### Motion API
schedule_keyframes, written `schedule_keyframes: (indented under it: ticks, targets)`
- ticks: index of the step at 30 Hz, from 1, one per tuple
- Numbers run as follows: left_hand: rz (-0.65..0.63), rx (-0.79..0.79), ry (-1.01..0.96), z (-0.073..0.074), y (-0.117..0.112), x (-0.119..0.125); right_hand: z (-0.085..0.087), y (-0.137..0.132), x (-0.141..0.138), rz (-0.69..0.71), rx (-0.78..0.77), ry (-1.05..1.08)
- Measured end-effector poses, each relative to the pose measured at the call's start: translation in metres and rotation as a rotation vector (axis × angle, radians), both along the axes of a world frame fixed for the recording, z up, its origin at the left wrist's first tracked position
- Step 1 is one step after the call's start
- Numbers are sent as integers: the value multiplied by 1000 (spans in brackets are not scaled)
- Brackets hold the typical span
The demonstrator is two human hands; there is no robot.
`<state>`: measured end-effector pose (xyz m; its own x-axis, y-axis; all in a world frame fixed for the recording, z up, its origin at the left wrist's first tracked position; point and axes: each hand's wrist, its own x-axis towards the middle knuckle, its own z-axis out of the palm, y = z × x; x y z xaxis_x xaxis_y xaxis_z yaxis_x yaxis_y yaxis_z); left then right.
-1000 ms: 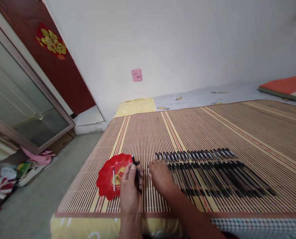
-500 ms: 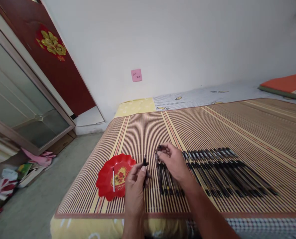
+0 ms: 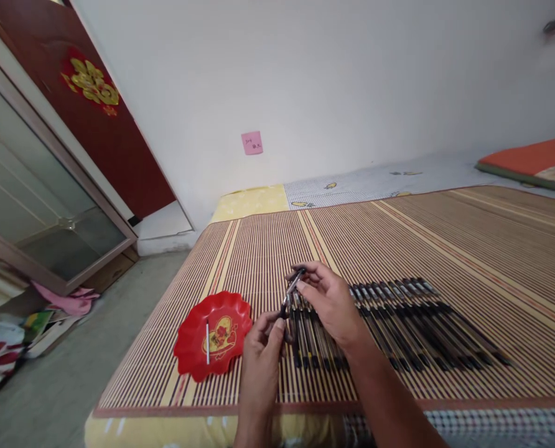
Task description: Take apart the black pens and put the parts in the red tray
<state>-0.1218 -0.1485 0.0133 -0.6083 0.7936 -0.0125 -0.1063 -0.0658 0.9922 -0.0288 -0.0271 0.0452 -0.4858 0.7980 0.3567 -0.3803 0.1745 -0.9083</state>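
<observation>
My left hand grips the dark barrel of a pen, its tip end pointing up and to the right. Between the fingers of my right hand is a clear pen cap with a black end. The cap's open end meets the pen's tip; how far it sits over the tip I cannot make out. Below and right of my hands lies a row of pens side by side, with a line of caps above the barrels. My right hand and forearm hide part of the row.
A red scalloped plate left of my hands holds a thin white stick. Everything rests on a striped bamboo mat over a bed. A pink note is on the wall, and an orange folded cloth lies far right.
The pen in my left hand has tilted right and met the cap in my right hand; before, they were apart. The cap has left the near end of the row. The view has shifted slightly.
</observation>
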Motion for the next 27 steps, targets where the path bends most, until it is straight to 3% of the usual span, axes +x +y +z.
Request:
schedule_keyframes:
  ticks: [5,15,19,27]
  targets:
    - [-18,-20,28,1,-1,0,1,6,7,-38,38,-28]
    - [-10,63,-74,1,0,3,-6,1,1,294,89,-204]
    - [-34,92,-133,-1,-1,2,-10,1,-1,289,77,-245]
    - [-41,41,-41,-10,2,4,-21,7,-5,273,48,-295]
